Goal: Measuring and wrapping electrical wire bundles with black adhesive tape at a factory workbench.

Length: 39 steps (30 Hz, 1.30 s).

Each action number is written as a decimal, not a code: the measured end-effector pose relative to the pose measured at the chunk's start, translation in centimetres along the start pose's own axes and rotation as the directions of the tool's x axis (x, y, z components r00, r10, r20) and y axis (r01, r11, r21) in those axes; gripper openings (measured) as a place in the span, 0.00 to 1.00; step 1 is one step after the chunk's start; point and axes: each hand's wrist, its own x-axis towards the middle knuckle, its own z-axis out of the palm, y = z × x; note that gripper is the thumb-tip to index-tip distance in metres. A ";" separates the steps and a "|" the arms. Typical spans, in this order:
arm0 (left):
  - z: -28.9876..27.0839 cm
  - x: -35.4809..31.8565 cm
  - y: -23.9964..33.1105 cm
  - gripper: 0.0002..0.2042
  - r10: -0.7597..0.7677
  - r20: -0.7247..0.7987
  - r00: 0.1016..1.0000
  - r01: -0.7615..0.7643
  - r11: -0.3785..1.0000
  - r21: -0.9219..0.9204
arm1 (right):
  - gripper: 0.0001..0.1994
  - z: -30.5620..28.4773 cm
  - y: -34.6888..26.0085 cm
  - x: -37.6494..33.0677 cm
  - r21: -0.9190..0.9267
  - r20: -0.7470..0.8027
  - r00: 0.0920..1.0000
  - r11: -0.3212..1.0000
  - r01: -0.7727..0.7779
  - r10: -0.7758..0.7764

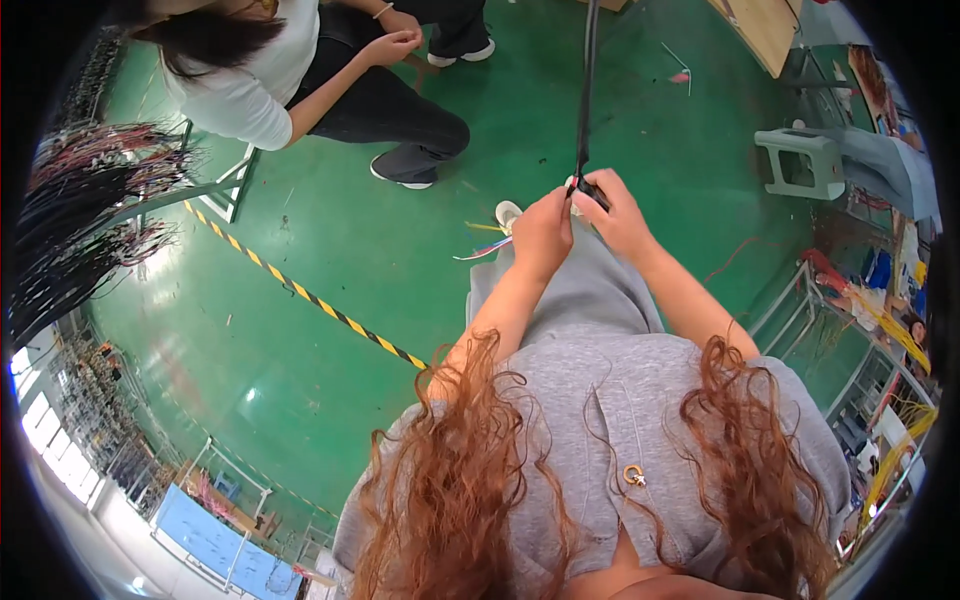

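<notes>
A long black cable bundle point(588, 90) stretches from the top edge down to my two hands, held out in front of my body. My left hand point(543, 235) is closed around its near end, fingers pinched near the tip. Loose wire ends point(485, 248), yellow, blue, white and red, stick out to the left of that hand. My right hand point(618, 215) meets the left one and is closed on a small dark rounded piece point(597, 194) against the cable. Whether that piece is separate from the cable, I cannot tell. A bit of red shows between the fingertips.
A person point(240, 100) in a white top is at the upper left. Hanging wire bundles point(90, 200) crowd the left side. Yellow-black tape point(300, 290) crosses the green floor. A grey-green stool point(800, 165) stands at right, above metal racks point(790, 300) with wires.
</notes>
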 end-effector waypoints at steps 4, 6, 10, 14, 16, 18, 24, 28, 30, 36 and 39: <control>-0.3 -0.4 -0.2 0.07 -0.069 0.067 0.995 0.055 0.980 0.189 | 0.20 -3.0 -3.8 2.1 0.074 0.442 0.870 0.957 -0.281 0.221; -0.5 -0.5 0.4 0.07 -0.090 0.025 0.996 0.086 0.988 0.130 | 0.22 -4.4 -4.4 2.1 0.287 0.655 0.742 0.860 -0.422 0.145; 0.2 -0.4 2.0 0.08 -0.118 0.008 0.993 0.118 0.982 -0.150 | 0.23 -2.3 0.8 4.6 -0.012 0.149 0.958 0.970 -0.245 0.244; -0.3 -0.5 2.4 0.09 -0.251 0.213 0.944 0.311 0.892 -0.329 | 0.15 -2.2 0.1 4.6 0.593 0.602 0.798 0.685 -0.423 -0.028; -0.3 0.0 1.9 0.08 -0.296 0.351 0.888 0.435 0.786 -0.439 | 0.13 -2.1 2.7 2.7 0.571 0.477 0.877 0.739 -0.357 0.055; 0.2 -0.1 2.3 0.07 -0.229 0.222 0.948 0.294 0.895 -0.334 | 0.10 -2.7 0.9 -0.7 0.349 0.291 0.939 0.894 -0.282 0.182; 4.5 -2.6 3.2 0.05 -0.038 -0.058 0.998 0.034 0.997 -0.074 | 0.18 -5.6 -6.0 -2.3 -0.210 0.157 0.988 0.977 0.021 0.013; 5.2 -1.8 2.6 0.11 -0.279 0.112 0.954 0.300 0.894 -0.333 | 0.24 -6.7 -6.4 -0.7 -0.306 0.339 0.931 0.952 -0.025 0.134; 4.2 -0.3 3.0 0.13 -0.350 0.360 0.865 0.497 0.693 -0.522 | 0.16 -8.9 -1.3 -0.9 0.161 0.246 0.890 0.889 -0.429 0.385; 2.5 0.8 3.5 0.17 -0.310 0.621 0.720 0.678 0.119 -0.726 | 0.15 -4.8 3.5 -4.2 0.521 0.276 0.954 0.815 -0.253 0.120; 2.3 0.9 3.9 0.17 -0.337 0.615 0.712 0.695 0.220 -0.684 | 0.13 -4.1 2.4 -4.0 0.578 0.305 0.941 0.756 -0.308 0.149</control>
